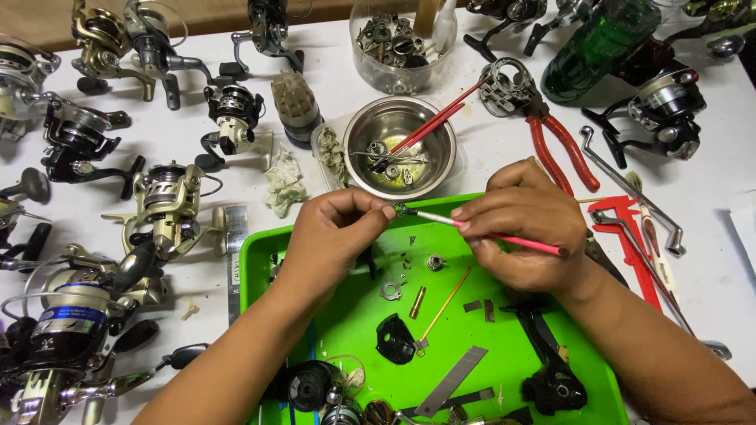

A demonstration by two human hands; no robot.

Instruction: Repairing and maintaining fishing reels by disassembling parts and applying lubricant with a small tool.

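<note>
My left hand (335,236) pinches a tiny dark metal part (402,209) between thumb and fingers, above a bright green tray (260,252). My right hand (524,228) grips a thin pink-handled brush (504,236), its tip touching the small part. On the tray below lie a washer, a brass pin, a brass rod (445,305), a black reel piece (394,340) and a grey metal strip (453,379).
A steel bowl (431,169) with parts and red brushes stands behind the tray. Several fishing reels (169,206) crowd the left side. Red-handled pliers (563,149), a red caliper (634,236), a green bottle (598,47) and a clear parts tub (402,43) sit right and back.
</note>
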